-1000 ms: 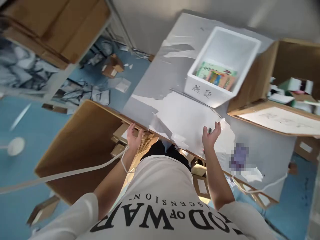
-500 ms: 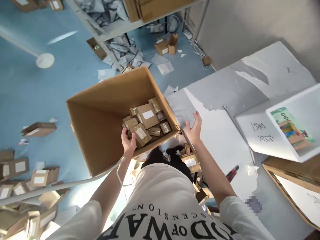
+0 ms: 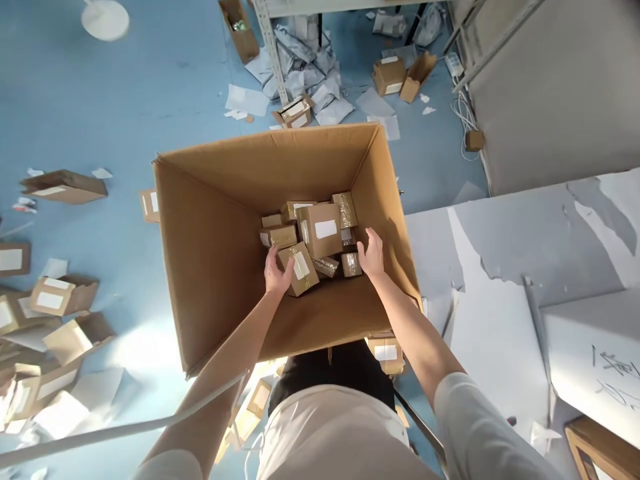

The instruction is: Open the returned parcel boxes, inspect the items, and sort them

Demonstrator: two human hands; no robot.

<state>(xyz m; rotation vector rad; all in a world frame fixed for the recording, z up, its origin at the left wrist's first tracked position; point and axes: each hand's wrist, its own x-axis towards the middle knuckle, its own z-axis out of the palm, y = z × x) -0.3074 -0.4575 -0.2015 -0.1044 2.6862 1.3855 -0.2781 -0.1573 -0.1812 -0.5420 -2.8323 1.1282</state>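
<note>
Floor cartons (image 3: 65, 293): between 8 and 9 o'clock of the large carton (image 3: 200, 260); loose on the floor, a possible trip hazard if a step is taken that way

White cord (image 3: 150, 425): 7 o'clock of the large carton, crossing the left forearm in view; could snag on the carton rim if that arm lifts sharply

Left hand (image 3: 278, 275): inside the carton, between 7 and 8 o'clock of the labelled box (image 3: 323, 230); fingers parted and curved, gripping nothing; contact with the taped box cannot be told

Taped box (image 3: 300, 269): 7 o'clock of the labelled box, just beside the left hand, lying askew; a one-sided push could turn it or slide it under its neighbours

Labelled box: between the two hands, uppermost in the pile; likely to tip or slip if the boxes beneath are drawn out first

Small box (image 3: 351, 264): between 4 and 5 o'clock of the labelled box, near the right hand; could be knocked by a sideways sweep

Right hand (image 3: 371, 252): 4 o'clock of the labelled box; fingers spread, holding nothing; knuckles could scrape the near carton wall if withdrawn hastily

Worktable (image 3: 505, 347): 4 o'clock of the large carton; right elbow could strike its edge on a wide swing
</note>
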